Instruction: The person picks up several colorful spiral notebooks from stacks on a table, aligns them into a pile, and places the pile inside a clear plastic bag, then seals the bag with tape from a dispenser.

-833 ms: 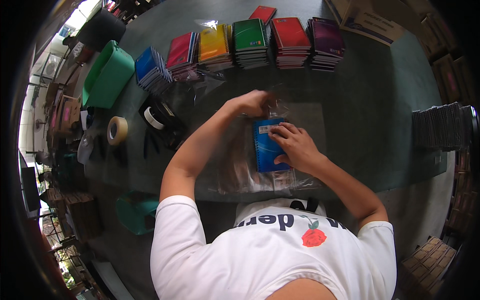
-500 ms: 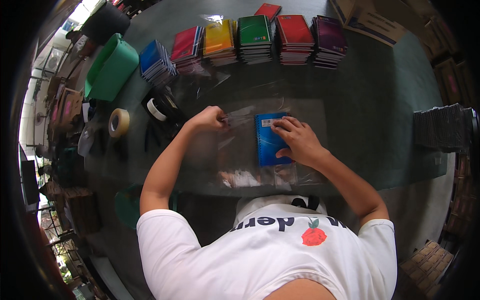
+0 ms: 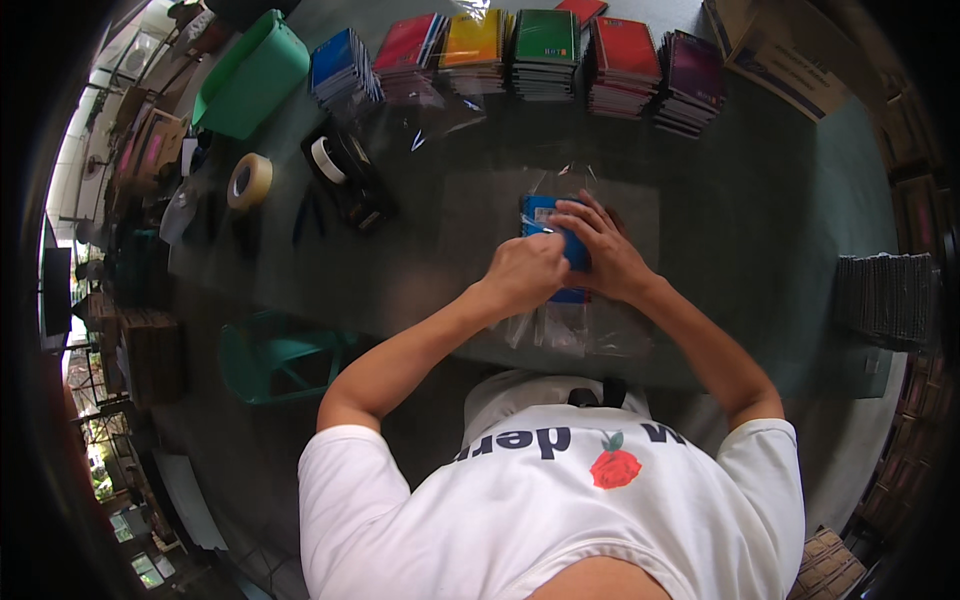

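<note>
A blue spiral notebook (image 3: 576, 252) lies on clear plastic film (image 3: 560, 328) near the front of the table, partly hidden under both hands. My left hand (image 3: 530, 268) is closed in a pinch over the notebook's left part, with the film drawn across the cover. Its fingertips are mostly hidden. My right hand (image 3: 610, 252) rests along the notebook's right side, fingers stretched out and holding nothing. A pale label shows near the top of the cover, and more film sticks out above and below the notebook.
Notebook stacks in blue (image 3: 340, 62), pink, yellow, green (image 3: 545, 45), red and purple (image 3: 692, 75) line the back. A black tape dispenser (image 3: 350, 180), tape roll (image 3: 250, 182) and green bin (image 3: 252, 78) stand left. A cardboard box (image 3: 785, 60) and a dark stack (image 3: 885, 298) are right.
My left hand has moved right from beside the notebook to over its cover, bringing the film across. My right hand has shifted toward the notebook's right edge. The whole view has tilted slightly.
</note>
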